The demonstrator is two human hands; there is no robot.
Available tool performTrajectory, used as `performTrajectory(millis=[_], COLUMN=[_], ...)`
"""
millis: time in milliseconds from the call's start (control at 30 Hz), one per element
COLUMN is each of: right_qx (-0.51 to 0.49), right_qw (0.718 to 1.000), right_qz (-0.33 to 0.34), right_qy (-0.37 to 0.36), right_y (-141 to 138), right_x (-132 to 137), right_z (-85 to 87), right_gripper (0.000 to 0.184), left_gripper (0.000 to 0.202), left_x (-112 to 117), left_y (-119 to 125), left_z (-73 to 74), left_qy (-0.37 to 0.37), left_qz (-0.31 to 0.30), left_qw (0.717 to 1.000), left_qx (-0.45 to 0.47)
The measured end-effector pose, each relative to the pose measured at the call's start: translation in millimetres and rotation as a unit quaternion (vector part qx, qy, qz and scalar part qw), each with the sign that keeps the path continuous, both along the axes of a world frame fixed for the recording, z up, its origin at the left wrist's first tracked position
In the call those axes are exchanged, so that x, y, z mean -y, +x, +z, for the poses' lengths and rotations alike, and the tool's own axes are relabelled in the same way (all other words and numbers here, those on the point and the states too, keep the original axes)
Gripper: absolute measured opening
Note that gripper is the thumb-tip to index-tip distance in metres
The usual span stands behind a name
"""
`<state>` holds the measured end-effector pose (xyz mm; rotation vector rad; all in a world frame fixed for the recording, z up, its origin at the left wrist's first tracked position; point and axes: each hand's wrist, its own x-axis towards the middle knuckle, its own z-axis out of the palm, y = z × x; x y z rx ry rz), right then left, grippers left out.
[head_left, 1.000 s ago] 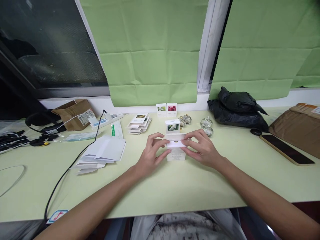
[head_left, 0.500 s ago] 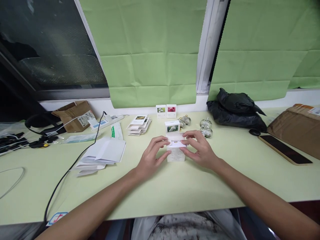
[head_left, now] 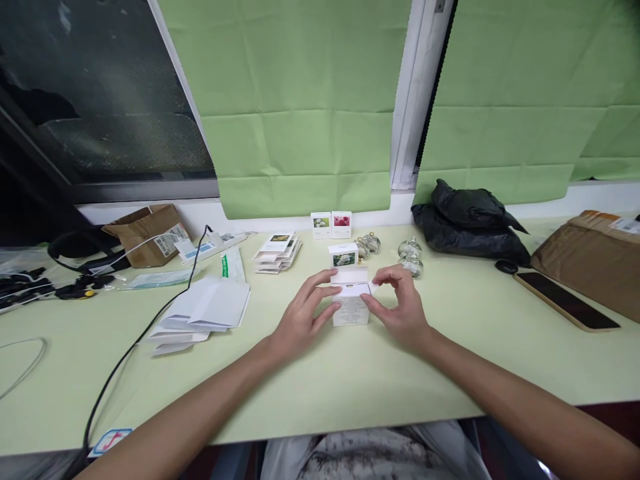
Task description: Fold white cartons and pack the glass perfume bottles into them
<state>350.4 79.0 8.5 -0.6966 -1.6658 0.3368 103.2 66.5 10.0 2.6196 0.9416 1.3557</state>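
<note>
Between my hands a small white carton [head_left: 351, 312] stands upright on the table, with its lid raised at the back and printed lines on the side facing me. My left hand [head_left: 304, 312] grips its left side, thumb at the front and fingers along the top edge. At the right top corner, the fingertips of my right hand [head_left: 401, 312] pinch a small side flap. What lies inside the carton is mostly hidden. Just behind the raised lid sits a closed white box with a flower picture [head_left: 344, 255].
Two more flower-picture boxes [head_left: 331, 225] stand by the wall. Round glass bottles [head_left: 411, 257] are right of centre. Flattened cartons [head_left: 278, 253] and white folded cartons [head_left: 205, 307] lie left. A black cable [head_left: 150, 320] crosses the table. A phone [head_left: 565, 301] and black bag [head_left: 470, 227] are right.
My right hand has shifted from the carton's top opening to its right corner, pulling the side flap outward. My left hand stays on the carton's left side.
</note>
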Motion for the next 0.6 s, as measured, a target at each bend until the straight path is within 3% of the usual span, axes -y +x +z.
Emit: performTrajectory(millis=[233, 467, 600], right_qx=[0.025, 0.060, 0.073], right_qw=[0.999, 0.997, 0.996], right_qz=[-0.009, -0.024, 0.001], right_qy=[0.026, 0.041, 0.046], right_y=[0.4, 3.8, 3.9], right_x=[2.5, 1.7, 2.5], right_z=[0.4, 7.7, 13.4], right_gripper=[0.012, 0.031, 0.025], left_gripper=[0.035, 0.038, 0.032], left_x=[0.3, -0.2, 0.6], left_y=[3.0, 1.9, 1.8], left_z=[0.9, 1.3, 1.1], left_qy=[0.018, 0.052, 0.065], left_qz=[0.001, -0.003, -0.008], left_qw=[0.999, 0.998, 0.996], left_qx=[0.049, 0.045, 0.058])
